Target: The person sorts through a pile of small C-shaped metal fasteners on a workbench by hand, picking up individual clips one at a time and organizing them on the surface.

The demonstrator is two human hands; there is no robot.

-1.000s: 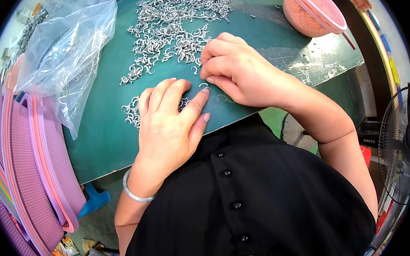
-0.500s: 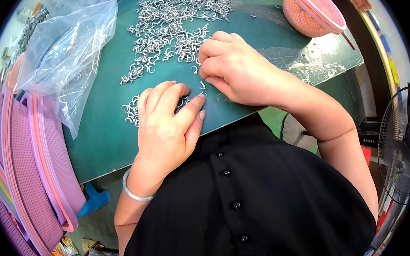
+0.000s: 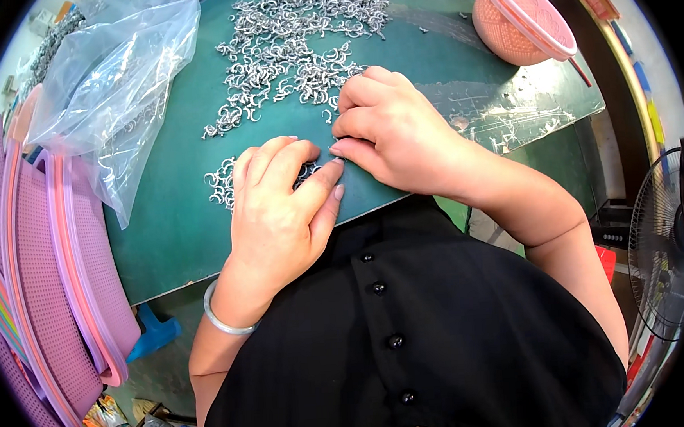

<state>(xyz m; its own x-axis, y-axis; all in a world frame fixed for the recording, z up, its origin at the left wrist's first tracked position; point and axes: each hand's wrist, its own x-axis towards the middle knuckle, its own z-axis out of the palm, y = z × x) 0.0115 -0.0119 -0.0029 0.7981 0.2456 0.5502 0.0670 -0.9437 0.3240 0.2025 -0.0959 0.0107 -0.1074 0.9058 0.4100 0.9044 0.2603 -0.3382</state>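
Note:
My left hand [image 3: 278,194] rests on the green table with bent fingers spread over a small cluster of curved silver metal pieces [image 3: 221,185]. Its index finger and thumb are apart, and more pieces show between its fingers. Close to its index fingertip, my right hand [image 3: 387,124] is closed in a pinch where a small curved metal piece lay; the fingers largely hide that piece. Beyond both hands spreads a large loose heap of similar hook-like pieces [image 3: 300,40]. One stray piece [image 3: 327,116] lies just beside the right fingers.
A clear plastic bag [image 3: 126,78] lies over the table's left side. Purple perforated baskets [image 3: 102,259] stand stacked at the left edge. A pink basket [image 3: 515,27] sits at the far right on the worn tabletop [image 3: 508,109]. A fan [image 3: 661,241] stands at right.
My right hand has moved slightly nearer, its thumb and index finger closing over the small piece that lay in front of the left index finger. The left hand has stayed almost still.

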